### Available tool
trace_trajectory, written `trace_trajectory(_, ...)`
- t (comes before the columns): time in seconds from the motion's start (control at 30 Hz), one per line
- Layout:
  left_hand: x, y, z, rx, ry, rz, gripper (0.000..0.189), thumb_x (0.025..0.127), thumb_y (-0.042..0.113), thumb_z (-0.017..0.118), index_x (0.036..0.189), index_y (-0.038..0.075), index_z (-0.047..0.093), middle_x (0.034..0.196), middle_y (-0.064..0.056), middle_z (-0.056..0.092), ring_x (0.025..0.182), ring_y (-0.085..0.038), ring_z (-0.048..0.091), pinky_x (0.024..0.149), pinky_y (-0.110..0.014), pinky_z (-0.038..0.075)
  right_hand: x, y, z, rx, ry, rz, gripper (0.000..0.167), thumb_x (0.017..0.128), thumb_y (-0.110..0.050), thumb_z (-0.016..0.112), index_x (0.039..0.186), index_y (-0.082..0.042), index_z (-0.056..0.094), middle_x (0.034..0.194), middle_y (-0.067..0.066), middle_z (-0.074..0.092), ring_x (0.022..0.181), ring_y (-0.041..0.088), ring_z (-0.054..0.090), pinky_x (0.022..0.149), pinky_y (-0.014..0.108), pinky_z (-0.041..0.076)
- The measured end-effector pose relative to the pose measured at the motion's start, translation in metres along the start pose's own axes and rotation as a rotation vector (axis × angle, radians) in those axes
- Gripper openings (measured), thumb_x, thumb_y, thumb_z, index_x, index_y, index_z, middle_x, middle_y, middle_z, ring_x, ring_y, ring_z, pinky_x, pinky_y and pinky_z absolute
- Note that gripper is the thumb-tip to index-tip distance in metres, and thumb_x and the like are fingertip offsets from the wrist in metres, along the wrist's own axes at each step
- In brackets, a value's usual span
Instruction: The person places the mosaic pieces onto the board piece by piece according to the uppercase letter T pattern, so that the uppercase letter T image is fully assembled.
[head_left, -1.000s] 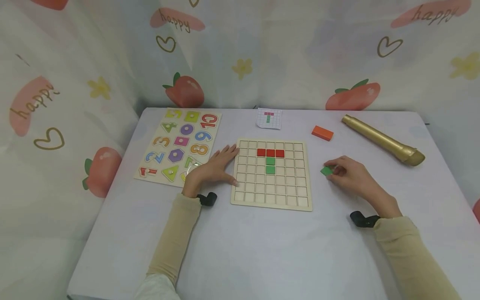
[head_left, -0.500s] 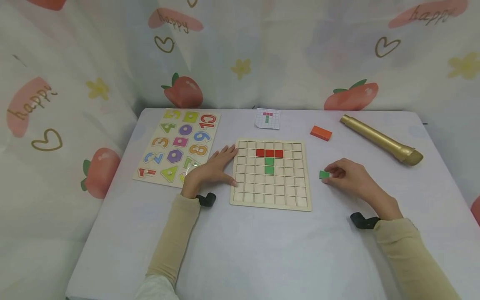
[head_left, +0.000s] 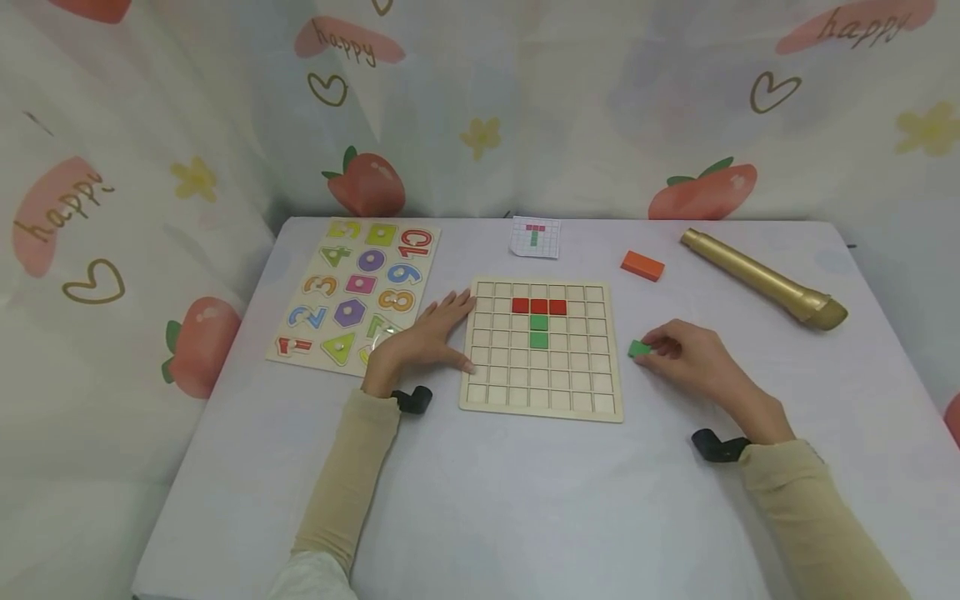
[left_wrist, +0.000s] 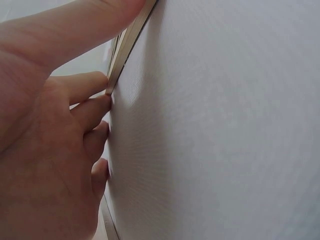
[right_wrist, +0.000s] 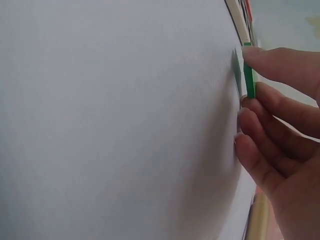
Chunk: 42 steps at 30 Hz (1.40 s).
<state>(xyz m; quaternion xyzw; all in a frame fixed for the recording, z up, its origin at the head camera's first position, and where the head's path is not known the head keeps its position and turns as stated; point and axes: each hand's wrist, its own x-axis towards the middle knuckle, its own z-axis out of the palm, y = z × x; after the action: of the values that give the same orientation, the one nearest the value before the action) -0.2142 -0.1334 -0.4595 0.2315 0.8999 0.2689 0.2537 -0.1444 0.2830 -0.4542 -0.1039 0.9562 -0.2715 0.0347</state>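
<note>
A wooden grid board lies mid-table, with a row of three red square tiles and two green square tiles below the middle one. Against the board's left edge rests my left hand, fingers spread, thumb and fingertips touching the frame. To the right of the board, my right hand pinches a green square tile between thumb and fingers. In the right wrist view that tile is seen edge-on, a little above the tabletop.
A number-and-shape puzzle board lies at the left, partly beneath my left wrist. Behind the grid board is a pattern card with a red and green T. An orange block and a gold tube lie at the back right.
My right hand has moved slightly left, toward the grid board, carrying the green tile, which has turned a little in the fingers. My left hand has stayed put.
</note>
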Motion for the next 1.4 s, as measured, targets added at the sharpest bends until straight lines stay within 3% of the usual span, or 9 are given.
trace_trajectory(0.23,0.001,0.0,0.0,0.0,-0.001,-0.007,0.118,0.08,0.041,0.088,0.167,0.016,0.012,0.175,0.002,-0.001,0.161,-0.017,-0.009,0.132,-0.036,-0.007,0.001,-0.014,0.007,0.043,0.011,-0.02,0.027,0.086,-0.013,0.082,0.107,0.0,0.073,0.097,0.013,0.072,0.088,0.026,0.066,0.075,0.027,0.053)
trace_trajectory(0.5,0.0,0.0,0.0,-0.001,0.006,0.005,0.118,0.079,0.04,0.088,0.167,0.015,0.013,0.175,0.0,0.0,0.161,-0.018,-0.008,0.132,-0.037,-0.007,0.006,-0.032,0.013,0.088,0.036,-0.137,0.025,0.083,-0.012,0.085,0.104,-0.003,0.074,0.091,0.006,0.069,0.084,0.02,0.058,0.07,0.025,0.048)
trace_trajectory(0.93,-0.003,0.003,-0.001,-0.01,0.005,0.002,0.117,0.08,0.04,0.088,0.167,0.015,0.013,0.175,0.001,0.0,0.161,-0.017,-0.008,0.132,-0.037,-0.007,0.017,-0.061,0.031,0.15,-0.023,-0.165,0.026,0.083,-0.012,0.086,0.105,-0.005,0.076,0.089,0.003,0.066,0.084,0.019,0.057,0.071,0.025,0.049)
trace_trajectory(1.4,-0.004,0.003,-0.004,-0.007,0.002,0.018,0.117,0.081,0.04,0.087,0.167,0.013,0.013,0.175,-0.003,-0.001,0.161,-0.022,-0.008,0.132,-0.041,-0.007,0.028,-0.086,0.049,0.185,-0.039,-0.267,0.024,0.082,-0.012,0.087,0.103,-0.005,0.075,0.092,0.005,0.069,0.083,0.019,0.059,0.073,0.027,0.052)
